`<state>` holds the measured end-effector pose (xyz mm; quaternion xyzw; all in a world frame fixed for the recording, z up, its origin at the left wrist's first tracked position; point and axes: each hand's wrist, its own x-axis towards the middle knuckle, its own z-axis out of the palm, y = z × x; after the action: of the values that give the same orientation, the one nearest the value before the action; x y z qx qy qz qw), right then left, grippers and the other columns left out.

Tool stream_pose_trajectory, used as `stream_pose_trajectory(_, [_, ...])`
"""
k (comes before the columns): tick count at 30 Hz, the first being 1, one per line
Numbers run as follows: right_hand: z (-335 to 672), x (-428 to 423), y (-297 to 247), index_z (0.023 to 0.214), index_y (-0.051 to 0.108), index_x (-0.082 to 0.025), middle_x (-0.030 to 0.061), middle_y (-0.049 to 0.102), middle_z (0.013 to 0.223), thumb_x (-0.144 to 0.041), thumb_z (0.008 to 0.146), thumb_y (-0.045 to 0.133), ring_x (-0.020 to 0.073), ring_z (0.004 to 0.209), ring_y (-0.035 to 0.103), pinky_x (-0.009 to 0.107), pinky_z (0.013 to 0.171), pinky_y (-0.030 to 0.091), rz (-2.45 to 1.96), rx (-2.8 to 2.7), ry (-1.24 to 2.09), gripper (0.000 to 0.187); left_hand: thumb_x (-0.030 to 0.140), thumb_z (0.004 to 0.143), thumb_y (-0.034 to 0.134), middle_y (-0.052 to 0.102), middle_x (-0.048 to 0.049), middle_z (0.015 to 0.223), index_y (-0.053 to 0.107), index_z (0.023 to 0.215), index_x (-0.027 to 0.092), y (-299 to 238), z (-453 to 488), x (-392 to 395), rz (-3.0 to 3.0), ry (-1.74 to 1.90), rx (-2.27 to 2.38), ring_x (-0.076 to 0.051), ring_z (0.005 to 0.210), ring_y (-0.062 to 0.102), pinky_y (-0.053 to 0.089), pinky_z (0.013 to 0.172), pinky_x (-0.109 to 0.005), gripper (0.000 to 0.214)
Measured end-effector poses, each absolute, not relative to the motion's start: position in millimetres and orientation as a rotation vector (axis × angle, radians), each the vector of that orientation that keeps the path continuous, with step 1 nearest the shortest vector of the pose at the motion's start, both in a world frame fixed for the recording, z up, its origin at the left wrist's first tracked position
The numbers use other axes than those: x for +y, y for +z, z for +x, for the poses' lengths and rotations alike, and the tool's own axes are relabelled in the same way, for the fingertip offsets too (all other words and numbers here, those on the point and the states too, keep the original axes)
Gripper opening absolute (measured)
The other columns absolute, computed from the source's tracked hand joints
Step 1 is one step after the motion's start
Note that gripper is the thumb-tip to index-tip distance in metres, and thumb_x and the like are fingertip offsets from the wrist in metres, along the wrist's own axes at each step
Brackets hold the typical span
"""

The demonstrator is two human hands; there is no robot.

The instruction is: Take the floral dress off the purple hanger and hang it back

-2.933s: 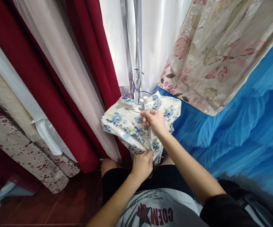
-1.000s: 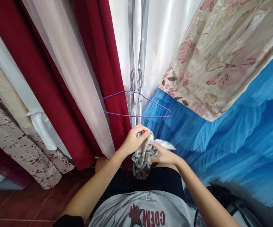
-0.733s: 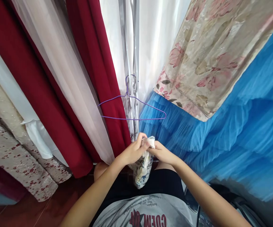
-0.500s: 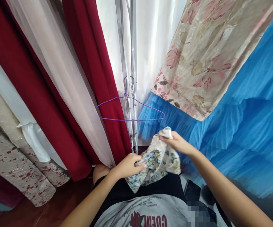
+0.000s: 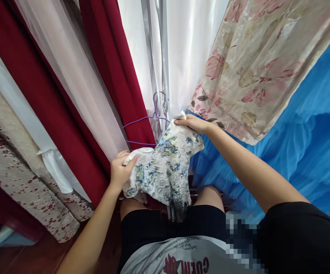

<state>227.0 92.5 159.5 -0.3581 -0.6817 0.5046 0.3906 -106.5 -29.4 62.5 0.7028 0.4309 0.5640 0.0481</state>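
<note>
So there's this short-sleeved floral blouse (image 5: pixel 167 163), white with blue flowers and bits of yellow-green, and it's stretched out between the person's two hands, just above the knees. The right hand (image 5: pixel 193 123) has the higher end, thumb and fingers pinched tight on the cloth by one shoulder. The left hand (image 5: pixel 120 167) is lower and well off to the other side, thumb over the top and fingers tucked under, closed on the edge there. So the blouse hangs on a slant, all creased, its lower end dangling over the gap between the thighs. Right behind it is a purple wire hanger (image 5: pixel 136 121), one arm poking out on the left and the rest covered by the blouse; can't tell if the two actually touch. The hanger's hook is up by some gray straps (image 5: pixel 163 57), which run down in front of white satiny fabric (image 5: pixel 188 57). Left of that you've got deep red cloth (image 5: pixel 108 49) and a sheer pale pink length (image 5: pixel 64 76). Over on the right, a beige pink-flowered garment (image 5: pixel 256 76) hangs in front of a big pile of blue tulle (image 5: pixel 296 152). The person's in black shorts (image 5: pixel 142 228) and a gray printed T-shirt (image 5: pixel 182 258).
</note>
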Motion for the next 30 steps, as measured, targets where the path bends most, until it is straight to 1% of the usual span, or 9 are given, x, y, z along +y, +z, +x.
stream_pose_trajectory(5, [226.6,82.1,169.5,0.094,0.076,-0.018,0.0024,0.073,0.082,-0.036,0.070,0.085,0.0177,0.077,0.065,0.029,0.075,0.055,-0.841,-1.910,1.105,0.031,0.047,0.092,0.057,0.066,-0.0035,0.070,0.066,0.069,0.019,50.2,-168.9,-3.0,2.346,1.075,1.635,-0.021,0.071,0.061,0.049,0.072,-0.031,0.038])
stream_pose_trajectory(9, [238.8,81.3,177.5,0.096,0.079,-0.018,0.0068,0.078,0.091,-0.040,0.071,0.083,0.0225,0.090,0.069,0.033,0.082,0.056,-0.931,-1.929,1.149,0.033,0.038,0.092,0.049,0.070,-0.0055,0.080,0.069,0.085,0.021,52.4,-182.3,35.2,2.511,0.687,1.677,-0.025,0.079,0.065,0.049,0.075,-0.033,0.027])
stream_pose_trajectory(14, [244.6,83.8,186.0,0.093,0.081,-0.020,0.0070,0.080,0.095,-0.046,0.067,0.087,0.0259,0.090,0.070,0.036,0.081,0.058,-1.032,-1.983,1.061,0.038,0.025,0.088,0.045,0.069,-0.0177,0.112,0.063,0.100,0.018,90.4,-182.0,75.2,2.481,0.892,1.904,-0.036,0.108,0.062,0.045,0.099,-0.050,0.023])
stream_pose_trajectory(17, [246.8,87.7,187.7,0.092,0.081,-0.018,0.0087,0.079,0.095,-0.048,0.069,0.086,0.0254,0.085,0.069,0.036,0.077,0.057,-1.073,-1.980,1.092,0.038,0.021,0.088,0.044,0.065,-0.0167,0.123,0.059,0.107,0.019,119.4,-171.0,83.0,2.494,1.160,1.810,-0.035,0.118,0.058,0.041,0.106,-0.052,0.025])
stream_pose_trajectory(20, [249.3,91.0,182.8,0.103,0.079,-0.017,0.0100,0.077,0.093,-0.048,0.073,0.083,0.0238,0.079,0.067,0.036,0.073,0.056,-1.100,-1.994,1.127,0.043,0.022,0.086,0.050,0.069,-0.0090,0.110,0.056,0.116,0.022,137.6,-155.0,88.3,2.299,1.366,1.391,-0.027,0.102,0.065,0.051,0.093,-0.041,0.031])
stream_pose_trajectory(23, [257.8,89.7,166.5,0.119,0.074,-0.019,0.0066,0.074,0.092,-0.046,0.073,0.084,0.0212,0.080,0.065,0.034,0.075,0.054,-1.123,-1.998,0.920,0.055,0.030,0.080,0.066,0.068,-0.0027,0.090,0.051,0.123,0.023,138.6,-148.6,95.4,2.022,1.521,1.292,-0.022,0.083,0.066,0.051,0.073,-0.031,0.046])
stream_pose_trajectory(26, [276.8,82.3,142.2,0.098,0.074,-0.018,0.0023,0.067,0.078,-0.056,0.074,0.083,0.0163,0.070,0.058,0.029,0.064,0.047,-1.158,-1.981,0.773,0.045,0.037,0.075,0.075,0.063,0.0009,0.077,0.055,0.107,0.021,131.2,-153.0,95.5,1.845,1.711,1.431,-0.019,0.071,0.061,0.044,0.063,-0.027,0.041])
stream_pose_trajectory(28, [292.2,74.3,130.2,0.072,0.066,-0.018,-0.0016,0.054,0.061,-0.067,0.077,0.076,0.0116,0.057,0.046,0.026,0.053,0.036,-1.163,-1.999,0.798,0.051,0.042,0.083,0.068,0.058,0.0012,0.070,0.057,0.088,0.020,128.8,-154.1,86.3,1.907,1.718,1.465,-0.017,0.066,0.056,0.040,0.060,-0.026,0.025])
stream_pose_trajectory(30, [305.6,64.4,128.7,0.061,0.058,-0.018,-0.0036,0.045,0.055,-0.072,0.077,0.073,0.0091,0.052,0.037,0.026,0.049,0.027,-1.123,-1.996,0.823,0.059,0.046,0.092,0.058,0.058,-0.0001,0.069,0.059,0.077,0.019,131.7,-149.0,69.2,2.098,1.634,1.450,-0.016,0.067,0.055,0.038,0.062,-0.027,0.031])
